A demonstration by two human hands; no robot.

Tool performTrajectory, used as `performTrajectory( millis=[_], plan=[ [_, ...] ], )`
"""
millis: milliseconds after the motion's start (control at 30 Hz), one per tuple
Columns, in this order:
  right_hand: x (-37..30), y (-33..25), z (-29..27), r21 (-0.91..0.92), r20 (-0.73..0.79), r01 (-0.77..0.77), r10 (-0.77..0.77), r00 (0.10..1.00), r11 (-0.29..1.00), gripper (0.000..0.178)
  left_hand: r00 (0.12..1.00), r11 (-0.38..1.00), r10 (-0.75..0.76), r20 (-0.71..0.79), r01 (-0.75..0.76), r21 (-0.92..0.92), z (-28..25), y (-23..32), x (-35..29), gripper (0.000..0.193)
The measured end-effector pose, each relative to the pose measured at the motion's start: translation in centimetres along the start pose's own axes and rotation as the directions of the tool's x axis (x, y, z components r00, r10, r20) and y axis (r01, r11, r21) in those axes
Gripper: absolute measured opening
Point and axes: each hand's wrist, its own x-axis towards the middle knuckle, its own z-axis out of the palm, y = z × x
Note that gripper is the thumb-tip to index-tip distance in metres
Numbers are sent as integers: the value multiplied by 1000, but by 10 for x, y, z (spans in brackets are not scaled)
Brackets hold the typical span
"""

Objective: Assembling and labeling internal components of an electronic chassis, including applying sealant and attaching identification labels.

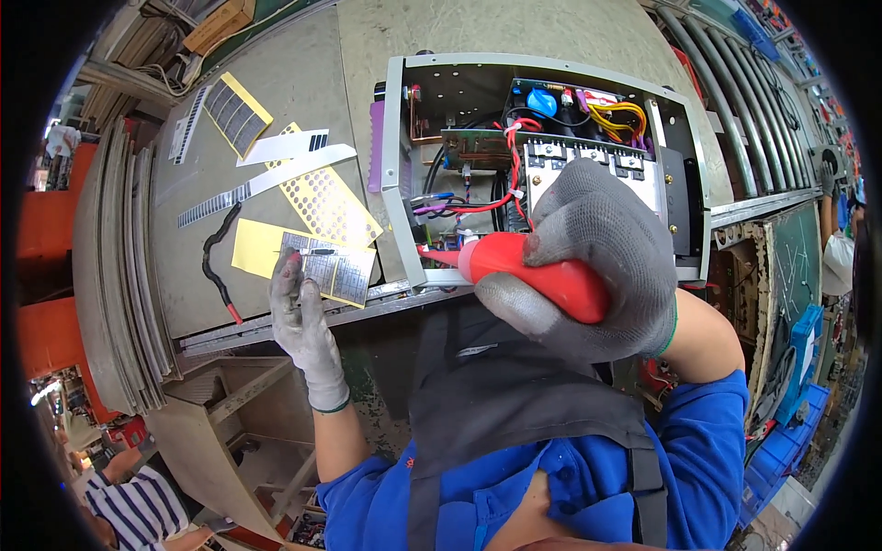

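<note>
My right hand (pixel 597 248), in a dark grey glove, is wrapped round a red bottle-shaped thing (pixel 542 271) with a tapered tip. I cannot make out its exact kind. The tip points left, at the near left corner of an opened grey metal housing (pixel 393 174). Inside the housing are circuit boards, a white metal block (pixel 547 170) and red, black and yellow wires. My left hand (pixel 308 321), in a pale grey glove with dirty fingertips, has its fingers stretched out at a yellow-backed sticker sheet (pixel 253 246). A small slim dark thing (pixel 322 252) lies by its fingertips.
More label sheets (pixel 331 204) and a long white strip (pixel 303 169) lie left of the housing. Near them is a black cord (pixel 209 262) with a red end. Stacked panels (pixel 115 275) stand at the left, metal rollers (pixel 735 101) at the right. A person in stripes (pixel 138 500) is lower left.
</note>
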Motion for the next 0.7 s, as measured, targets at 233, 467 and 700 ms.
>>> performTrajectory(
  millis=[233,467,700],
  plan=[
    [-5,5,-2,19,-12,-23,23,1000,1000,32,999,999,22,25,-23,31,1,3,-3,38],
    [-18,9,-46,193,-192,-465,498,846,864,21,1000,1000,15,14,-15,7,0,-1,-5,38],
    [-15,16,-41,77,-141,-337,345,928,938,24,986,988,138,95,-144,58,10,7,2,37]
  ],
)
